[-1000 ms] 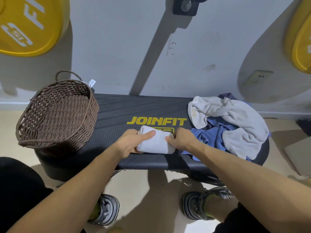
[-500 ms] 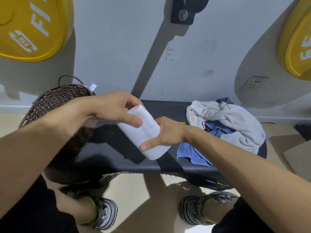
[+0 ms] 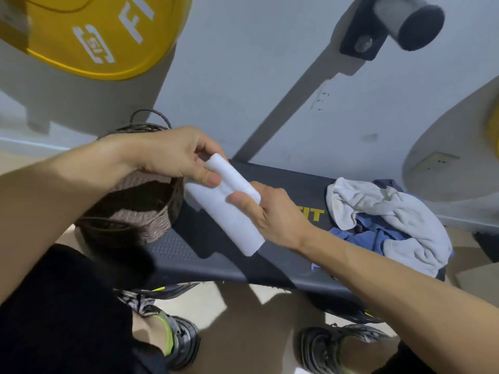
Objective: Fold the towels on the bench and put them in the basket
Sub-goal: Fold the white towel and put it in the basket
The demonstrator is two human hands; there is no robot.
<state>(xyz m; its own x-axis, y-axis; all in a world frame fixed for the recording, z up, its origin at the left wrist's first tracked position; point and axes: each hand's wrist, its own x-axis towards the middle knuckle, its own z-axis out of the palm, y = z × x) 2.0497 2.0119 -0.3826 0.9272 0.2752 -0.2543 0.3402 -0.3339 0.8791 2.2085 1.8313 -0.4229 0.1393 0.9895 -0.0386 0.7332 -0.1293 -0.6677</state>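
Standing against a grey wall: black padded bench, yellow lettering partly covered, pale floor beneath. Wall fittings: yellow weight plate at 11 o'clock, peg at 1 o'clock, socket at 3 o'clock.

Brown woven basket on the bench's left end, at 9 o'clock. Unfolded white towel over a blue towel, heaped at 3 o'clock on the right end.

Folded white towel, held in the air above the bench, tilted. Left hand pinches its upper end; right hand grips its middle.

Change from half a second ago: the folded towel sits nearer the basket rim, and the view has tipped upward.

Bare bench shows between basket and heap. The person's two shoes stand on the floor at 6 o'clock.
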